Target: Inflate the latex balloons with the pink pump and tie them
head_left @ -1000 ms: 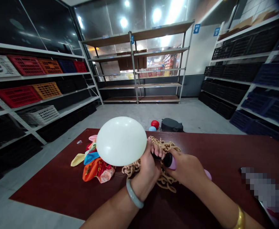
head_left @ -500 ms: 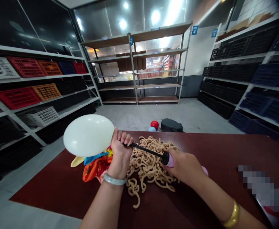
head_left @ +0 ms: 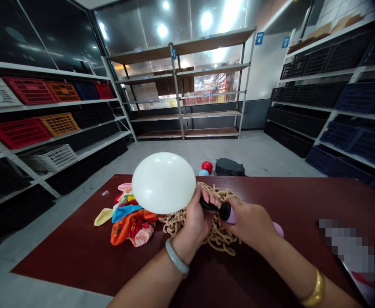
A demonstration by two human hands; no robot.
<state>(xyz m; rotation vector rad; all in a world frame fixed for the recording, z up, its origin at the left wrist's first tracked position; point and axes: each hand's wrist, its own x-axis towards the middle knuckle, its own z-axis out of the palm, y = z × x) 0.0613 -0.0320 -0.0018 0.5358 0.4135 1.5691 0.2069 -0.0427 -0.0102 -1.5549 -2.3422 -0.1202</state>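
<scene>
Through the head camera, I have the round, glossy, white inflated balloon [head_left: 163,183] at ten o'clock from my left hand [head_left: 197,216], its near edge right against the thumb. That hand is curled closed where the balloon meets the black stem of the lilac-and-black tubular pump [head_left: 228,212]; the balloon's neck is hidden by the fingers. My right hand [head_left: 249,220] is wrapped around the pump's lilac body, whose rounded end pokes out at four o'clock. The relation that matters is the pump's long axis, slanting from ten toward four, with only a short length of stem between the hands: the left is nearer the balloon, the right farther off. Beneath lies a tangled pile of tan, cord-like loops [head_left: 222,244] on the dark red-brown wooden desk [head_left: 290,201], with limp, multicoloured balloons [head_left: 123,231] at nine o'clock.
</scene>
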